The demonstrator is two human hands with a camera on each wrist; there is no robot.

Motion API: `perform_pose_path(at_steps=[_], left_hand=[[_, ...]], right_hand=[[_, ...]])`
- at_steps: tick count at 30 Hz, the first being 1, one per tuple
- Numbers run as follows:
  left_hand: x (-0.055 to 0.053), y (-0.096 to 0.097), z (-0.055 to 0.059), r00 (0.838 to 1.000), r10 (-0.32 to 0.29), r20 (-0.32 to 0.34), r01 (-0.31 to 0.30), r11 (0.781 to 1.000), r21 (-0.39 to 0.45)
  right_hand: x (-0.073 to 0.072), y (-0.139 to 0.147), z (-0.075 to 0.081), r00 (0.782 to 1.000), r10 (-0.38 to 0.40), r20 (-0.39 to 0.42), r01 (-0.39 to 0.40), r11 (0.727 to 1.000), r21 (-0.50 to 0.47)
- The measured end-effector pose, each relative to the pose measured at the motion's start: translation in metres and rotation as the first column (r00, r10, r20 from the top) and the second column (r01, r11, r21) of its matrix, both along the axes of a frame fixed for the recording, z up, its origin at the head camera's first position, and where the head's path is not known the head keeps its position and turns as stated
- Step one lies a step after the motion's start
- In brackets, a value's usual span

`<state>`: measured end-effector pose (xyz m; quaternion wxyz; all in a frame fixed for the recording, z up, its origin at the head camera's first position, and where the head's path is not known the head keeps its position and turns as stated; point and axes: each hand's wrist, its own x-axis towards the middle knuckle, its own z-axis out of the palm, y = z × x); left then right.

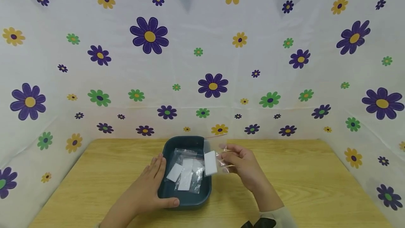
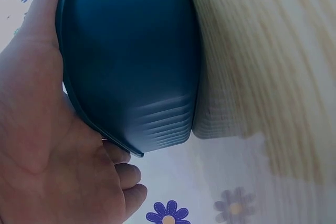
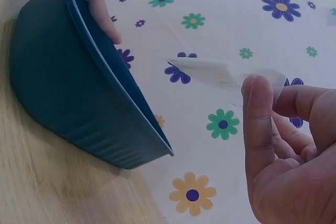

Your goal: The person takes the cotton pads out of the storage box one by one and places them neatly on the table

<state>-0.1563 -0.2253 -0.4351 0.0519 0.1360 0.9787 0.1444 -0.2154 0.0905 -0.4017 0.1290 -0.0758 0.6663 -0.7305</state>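
A dark teal plastic bin [image 1: 186, 205] stands on the table, several clear zip bags [image 1: 197, 185] with white pieces lying overlapped inside. My left hand [image 1: 147, 185] rests along the bin's left side with straight fingers, its thumb laid over the near rim. My right hand [image 1: 243, 164] pinches one clear zip bag [image 1: 210, 163] between thumb and fingers by its right edge. That bag holds a flat white rectangular piece and hangs just over the bin's right rim. In the right wrist view the pinched bag [image 3: 226, 74] is seen almost edge-on, above rim height.
A pale wood-grain table [image 1: 284, 185] lies under the bin. White cloth [image 1: 186, 69] printed with purple, yellow and green flowers closes off the back and both sides. A light sleeve [image 1: 278, 217] with a dark patch covers my right forearm.
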Motion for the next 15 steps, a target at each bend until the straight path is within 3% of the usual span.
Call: perform_pose_path(at_steps=[15], left_hand=[[-0.002,-0.003,-0.009,0.999,0.001,-0.042,-0.001,1.0,0.001]], right_hand=[[-0.008,0.019,0.001,0.998,-0.066,0.007,0.066,0.998,-0.001]])
